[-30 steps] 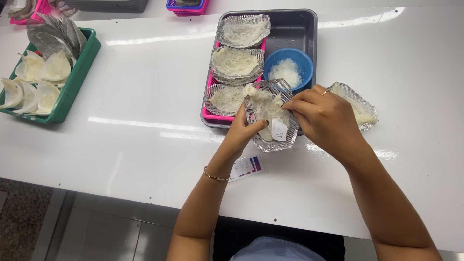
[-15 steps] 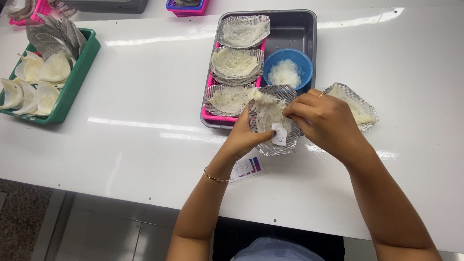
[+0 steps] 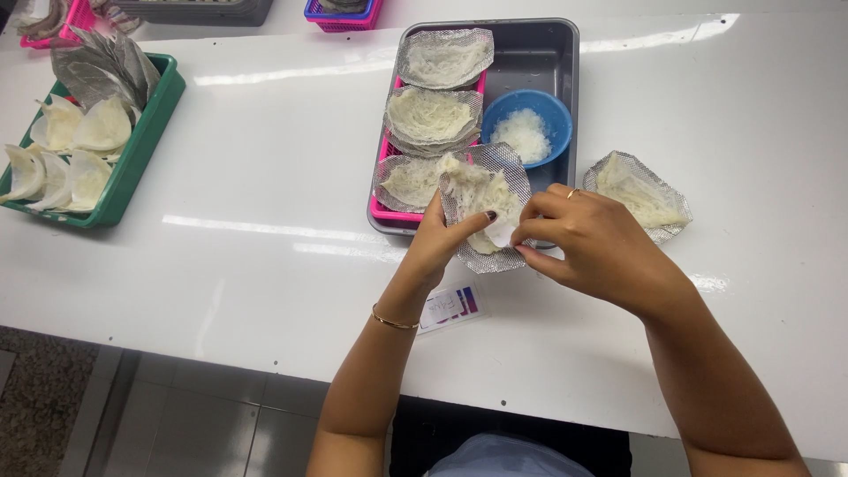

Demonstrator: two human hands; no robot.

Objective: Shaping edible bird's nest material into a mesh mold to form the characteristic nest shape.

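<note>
A: Item in hand?

B: One mesh mould (image 3: 484, 208), silver-grey, cup-shaped, lined with a pale fibrous nest piece (image 3: 481, 190), off-white and stringy. It is raised just over the near edge of the metal tray (image 3: 565, 53), near the middle of the table (image 3: 265, 265). The left hand (image 3: 439, 243) holds it from the left side, thumb on the mesh; that grip is clenched on the mould. The right hand (image 3: 587, 243), with a ring on one finger, pinches at the mould's lower right rim, fingertips closed on a small white bit there.

A: Containers?

B: Metal tray, grey, rectangular, far of the hands. Its left half carries a pink basket (image 3: 389, 208) with three mesh moulds stacked in a row, near to far, each filled with the same pale nest material. Its right half carries a blue bowl (image 3: 552, 110) holding white shredded flakes (image 3: 523, 132).

A: Elsewhere?

B: Right of the tray, one further filled mesh mould (image 3: 638, 190) lying on the table, just beside the right hand. Far left, a green tray (image 3: 132, 168) with white curved nest pieces at its near end and empty grey mesh pieces (image 3: 102, 66) stacked at its far end. Two more baskets at the far edge, one pink (image 3: 75, 18), one blue (image 3: 344, 13), contents unclear. A small printed card (image 3: 450, 305) lies on the table beside the left wrist.
</note>
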